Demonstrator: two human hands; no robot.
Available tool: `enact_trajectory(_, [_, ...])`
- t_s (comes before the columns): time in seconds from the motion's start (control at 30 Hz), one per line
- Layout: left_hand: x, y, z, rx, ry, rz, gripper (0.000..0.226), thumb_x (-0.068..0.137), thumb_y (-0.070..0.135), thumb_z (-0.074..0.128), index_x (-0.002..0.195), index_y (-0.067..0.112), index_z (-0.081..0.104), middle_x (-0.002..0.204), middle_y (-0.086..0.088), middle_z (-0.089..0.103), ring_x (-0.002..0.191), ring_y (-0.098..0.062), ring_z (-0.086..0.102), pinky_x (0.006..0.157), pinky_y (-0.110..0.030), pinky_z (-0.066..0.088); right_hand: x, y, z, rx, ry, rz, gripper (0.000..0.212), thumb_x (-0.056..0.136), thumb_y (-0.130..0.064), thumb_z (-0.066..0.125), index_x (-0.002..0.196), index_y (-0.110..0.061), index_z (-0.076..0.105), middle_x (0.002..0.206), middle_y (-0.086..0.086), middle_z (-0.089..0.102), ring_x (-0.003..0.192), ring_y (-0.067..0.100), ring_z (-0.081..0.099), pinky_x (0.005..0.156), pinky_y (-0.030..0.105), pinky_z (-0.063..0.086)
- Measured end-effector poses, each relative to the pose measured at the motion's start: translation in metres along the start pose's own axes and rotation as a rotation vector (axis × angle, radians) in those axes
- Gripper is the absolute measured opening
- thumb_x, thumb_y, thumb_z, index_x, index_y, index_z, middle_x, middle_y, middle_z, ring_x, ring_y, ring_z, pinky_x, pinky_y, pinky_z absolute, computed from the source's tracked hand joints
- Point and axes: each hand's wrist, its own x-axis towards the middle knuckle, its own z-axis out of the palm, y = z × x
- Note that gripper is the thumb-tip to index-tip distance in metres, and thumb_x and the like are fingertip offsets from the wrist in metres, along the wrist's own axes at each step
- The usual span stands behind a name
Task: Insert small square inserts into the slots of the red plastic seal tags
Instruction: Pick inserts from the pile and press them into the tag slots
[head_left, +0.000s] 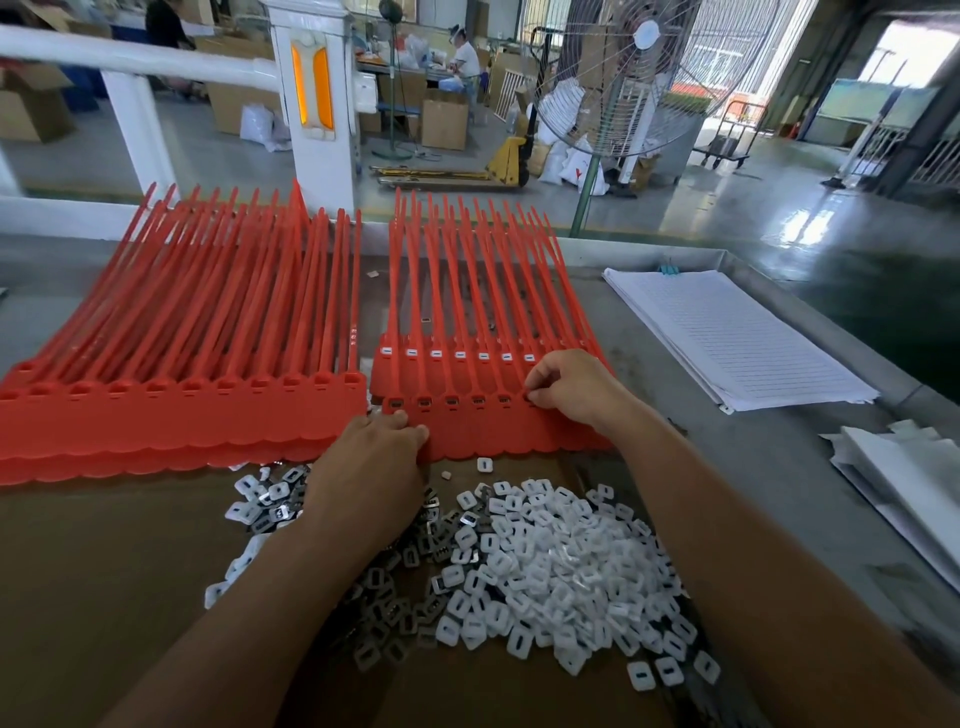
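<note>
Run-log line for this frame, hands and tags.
step: inserting | left hand: grips front tag strip left edge | right hand: fingers curled at strip slot, insert unseen | insert pile: nearside, loose

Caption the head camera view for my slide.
Left hand holds the red seal tag strip while right hand works along its slots; white inserts heaped nearby.
</note>
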Motion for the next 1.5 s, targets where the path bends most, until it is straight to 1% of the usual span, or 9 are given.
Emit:
enact_trajectory(0.07, [0.000,0.001,-0.001,-0.006,0.005,-0.005,0.040,0.091,0.015,0.040,0.130,0.020,0.048,0.139,-0.003,0.043,0.125,-0.019,0.042,0.105,-0.030,0.031,-0.001,-0.001,-0.001,-0.002,-0.008,0.005,0.008,0.084,-0.010,0.064,0.086,-0.018,0.063,0.095,-0.006,0.056,0.090,0.007,0.047,0.073,0.020,0.034])
enact_trajectory(0.27, [-0.001,0.000,-0.003,-0.034,0.032,-0.006,0.036,0.089,0.012,0.041,0.120,0.018,0.057,0.128,-0.003,0.054,0.118,-0.020,0.048,0.100,-0.030,0.036,-0.018,-0.013,0.000,0.020,0.103,-0.144,0.019,0.084,-0.012,0.062,0.071,-0.025,0.058,0.078,-0.016,0.056,0.075,-0.003,0.049,0.059,0.011,0.031])
enact_trajectory(0.47, [-0.002,0.000,-0.006,-0.056,0.047,-0.009,0.036,0.086,0.011,0.046,0.118,0.018,0.059,0.127,-0.003,0.055,0.116,-0.019,0.050,0.096,-0.029,0.040,-0.052,-0.041,0.011,-0.035,-0.166,-0.323,0.007,0.082,-0.016,0.067,0.082,-0.022,0.066,0.076,-0.020,0.058,0.072,-0.008,0.053,0.063,0.004,0.038])
enact_trajectory(0.6, [-0.002,-0.001,-0.007,-0.039,0.034,0.019,0.031,0.089,0.019,0.047,0.117,0.019,0.059,0.126,-0.002,0.055,0.115,-0.018,0.049,0.095,-0.027,0.039,-0.066,-0.052,0.025,-0.157,-0.307,-0.422,0.015,0.082,-0.018,0.067,0.097,-0.016,0.070,0.092,-0.010,0.066,0.081,0.001,0.057,0.076,0.013,0.045])
enact_trajectory(0.73, [-0.002,-0.005,-0.004,-0.049,0.029,0.041,0.027,0.091,0.016,0.044,0.110,0.021,0.062,0.125,-0.002,0.056,0.111,-0.017,0.051,0.095,-0.028,0.042,-0.071,-0.058,0.039,-0.248,-0.333,-0.484,0.021,0.084,-0.014,0.062,0.105,-0.013,0.069,0.107,0.002,0.066,0.098,0.015,0.059,0.089,0.034,0.047])
enact_trajectory(1.0, [-0.002,-0.006,-0.005,-0.071,0.009,0.038,0.031,0.089,0.012,0.038,0.106,0.021,0.062,0.120,-0.002,0.057,0.111,-0.016,0.051,0.095,-0.027,0.040,-0.070,-0.059,0.049,-0.321,-0.274,-0.501,0.025,0.082,-0.018,0.065,0.105,-0.010,0.063,0.109,0.007,0.062,0.101,0.021,0.056,0.089,0.038,0.045])
enact_trajectory(1.2, [-0.003,-0.004,-0.006,-0.093,0.012,0.035,0.028,0.089,0.011,0.040,0.100,0.018,0.065,0.124,-0.006,0.057,0.117,-0.018,0.050,0.099,-0.026,0.038,-0.071,-0.055,0.048,-0.224,-0.268,-0.532,0.016,0.081,-0.013,0.066,0.097,-0.008,0.064,0.101,0.004,0.065,0.093,0.016,0.058,0.080,0.028,0.046])
enact_trajectory(1.37, [-0.005,-0.003,-0.007,-0.091,0.010,0.006,0.023,0.088,0.015,0.047,0.099,0.020,0.066,0.120,-0.005,0.059,0.114,-0.018,0.051,0.094,-0.031,0.043,-0.071,-0.052,0.045,-0.079,-0.215,-0.508,0.009,0.079,-0.008,0.066,0.087,-0.011,0.063,0.089,-0.002,0.065,0.083,0.011,0.059,0.077,0.030,0.049])
enact_trajectory(1.5, [-0.003,-0.002,-0.006,-0.073,-0.008,-0.010,0.039,0.086,0.009,0.046,0.122,0.020,0.057,0.133,-0.004,0.051,0.124,-0.018,0.044,0.102,-0.031,0.038,-0.066,-0.046,0.037,0.005,-0.149,-0.457,0.008,0.081,-0.007,0.065,0.086,-0.015,0.065,0.075,-0.017,0.058,0.069,-0.005,0.053,0.067,0.008,0.044])
